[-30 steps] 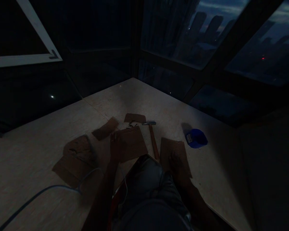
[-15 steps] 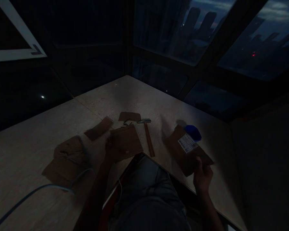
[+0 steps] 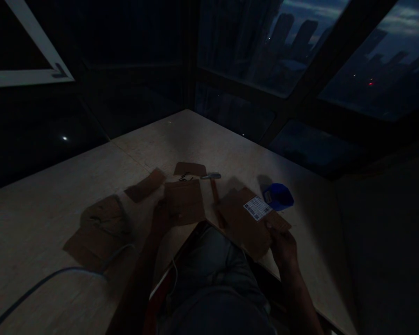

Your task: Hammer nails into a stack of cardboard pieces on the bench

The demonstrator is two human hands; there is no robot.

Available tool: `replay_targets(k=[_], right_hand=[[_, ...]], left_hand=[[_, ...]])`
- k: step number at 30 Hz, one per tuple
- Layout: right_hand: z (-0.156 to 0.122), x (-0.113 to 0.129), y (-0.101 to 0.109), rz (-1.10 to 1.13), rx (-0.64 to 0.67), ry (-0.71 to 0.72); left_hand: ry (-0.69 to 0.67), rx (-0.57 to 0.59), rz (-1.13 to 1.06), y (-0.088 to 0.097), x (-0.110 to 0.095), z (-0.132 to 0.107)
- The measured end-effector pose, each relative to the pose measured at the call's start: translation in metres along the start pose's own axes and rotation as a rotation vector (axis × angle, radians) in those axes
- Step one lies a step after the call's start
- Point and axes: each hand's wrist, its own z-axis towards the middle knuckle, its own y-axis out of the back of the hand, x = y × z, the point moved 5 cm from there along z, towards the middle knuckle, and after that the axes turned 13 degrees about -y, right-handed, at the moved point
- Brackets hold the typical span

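Note:
The scene is very dim. My right hand point(image 3: 282, 245) is closed on the near edge of a brown cardboard piece point(image 3: 244, 221) with a white label, held just above the wooden board point(image 3: 195, 139). My left hand point(image 3: 160, 215) rests on the near left edge of another cardboard piece point(image 3: 185, 201); its fingers are too dark to read. A hammer point(image 3: 213, 184) lies between the two pieces, its handle partly hidden under the held cardboard. Small dark nails point(image 3: 185, 177) lie beyond the left piece.
A blue container point(image 3: 278, 196) sits right of the held cardboard. More cardboard scraps point(image 3: 145, 185) and a crumpled piece point(image 3: 103, 223) lie to the left, with a pale cable point(image 3: 49, 279) running over them. Dark windows surround the board. My knee point(image 3: 212, 260) is below.
My right hand lifted the labelled cardboard off the board, then brought it left and lower over the hammer handle. The blue container is uncovered again. The left hand stayed put.

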Motion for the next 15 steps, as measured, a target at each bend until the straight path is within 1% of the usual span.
replay_targets(k=[3,6,8,11,15], right_hand=[[-0.004,0.002,-0.002,-0.045,-0.05,0.015],[-0.007,0.008,-0.002,-0.121,-0.104,0.028],[-0.008,0.011,-0.003,-0.161,-0.113,0.045],[-0.007,0.013,-0.004,-0.203,-0.132,0.077],[-0.005,0.009,-0.008,-0.185,-0.112,0.086]], left_hand=[[0.012,-0.007,-0.043,-0.001,0.002,-0.002],[0.079,-0.028,-0.07,0.0,0.006,-0.004],[0.118,-0.038,-0.081,0.001,0.006,-0.004],[0.133,-0.041,-0.124,0.003,0.002,-0.003],[0.147,-0.062,-0.155,0.009,-0.004,0.0]])
